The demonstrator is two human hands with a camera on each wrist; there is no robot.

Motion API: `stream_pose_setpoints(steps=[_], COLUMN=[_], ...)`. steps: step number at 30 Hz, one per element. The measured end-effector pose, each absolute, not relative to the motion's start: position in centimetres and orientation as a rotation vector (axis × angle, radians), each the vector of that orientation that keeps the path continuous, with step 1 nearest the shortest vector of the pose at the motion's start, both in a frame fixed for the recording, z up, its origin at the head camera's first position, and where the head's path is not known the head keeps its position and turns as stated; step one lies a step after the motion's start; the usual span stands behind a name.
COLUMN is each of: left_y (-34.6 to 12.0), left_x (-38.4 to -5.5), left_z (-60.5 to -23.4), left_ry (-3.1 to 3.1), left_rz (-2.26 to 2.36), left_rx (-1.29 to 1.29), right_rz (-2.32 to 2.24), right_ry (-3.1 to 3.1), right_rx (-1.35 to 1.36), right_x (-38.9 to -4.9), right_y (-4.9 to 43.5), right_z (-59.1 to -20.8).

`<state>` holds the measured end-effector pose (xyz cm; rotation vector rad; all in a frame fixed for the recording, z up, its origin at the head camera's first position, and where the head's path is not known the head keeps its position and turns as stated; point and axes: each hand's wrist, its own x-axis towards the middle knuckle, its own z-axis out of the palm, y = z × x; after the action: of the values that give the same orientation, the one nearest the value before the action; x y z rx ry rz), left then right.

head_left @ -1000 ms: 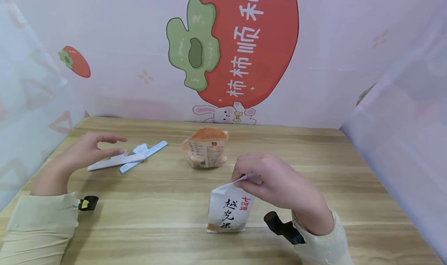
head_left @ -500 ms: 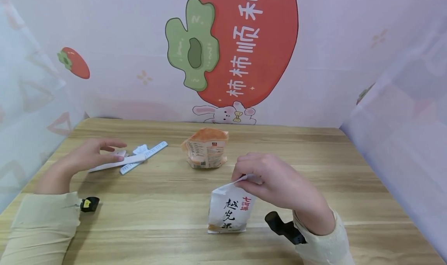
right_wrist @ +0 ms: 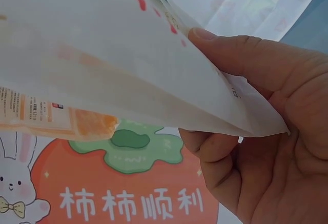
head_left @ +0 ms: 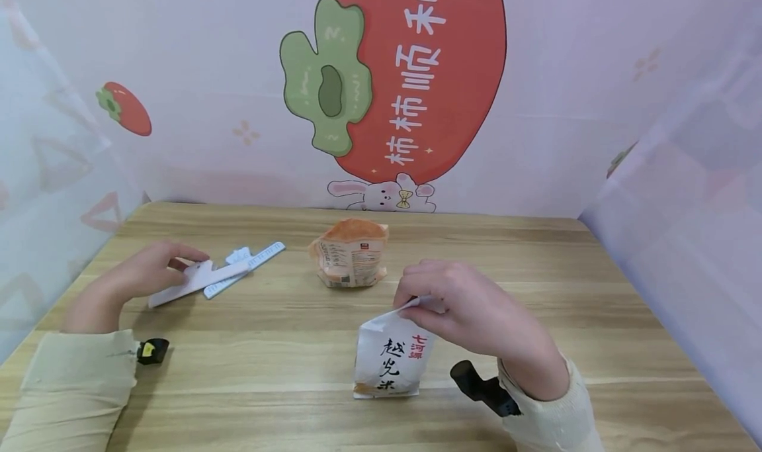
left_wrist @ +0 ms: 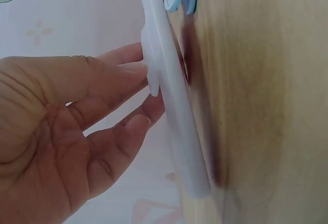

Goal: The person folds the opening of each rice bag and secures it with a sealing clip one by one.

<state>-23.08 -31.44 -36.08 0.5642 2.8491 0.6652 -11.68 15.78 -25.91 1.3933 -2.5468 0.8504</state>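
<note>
My left hand [head_left: 151, 270] pinches a long white bag clip [head_left: 229, 273] by its small tab. In the left wrist view, the thumb lies on the tab of the white clip [left_wrist: 182, 126] with fingers behind it. A light-blue bag clip [head_left: 268, 256] lies beside and partly under the white one. At centre right, my right hand [head_left: 461, 310] grips the top corner of a small white rice bag [head_left: 389, 362] with black and red lettering. The bag stands upright on the table. In the right wrist view, its folded top [right_wrist: 225, 106] sits between thumb and fingers.
An orange-and-white printed bag [head_left: 351, 257] stands farther back on the wooden table [head_left: 268, 359]. Printed cloth walls [head_left: 208, 108] close off the back and both sides. Black wrist cameras [head_left: 485, 389] project from both sleeves.
My left hand has come down onto the white clip, taken hold of its tab and tilted it, so its flat face shows more. The right hand and rice bag stay put.
</note>
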Motion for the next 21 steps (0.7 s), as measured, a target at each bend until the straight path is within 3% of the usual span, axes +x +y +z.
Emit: stream_pose_setpoints(steps=[21], left_y=[-30.66], left_x=[-22.8], left_z=[-35.64], left_ry=[2.911], left_rz=[0.636], left_rx=[0.539], right_rz=[0.877], right_ry=[-2.557], right_rx=[1.384], right_x=[-11.73], right_y=[15.72], right_z=[-26.0])
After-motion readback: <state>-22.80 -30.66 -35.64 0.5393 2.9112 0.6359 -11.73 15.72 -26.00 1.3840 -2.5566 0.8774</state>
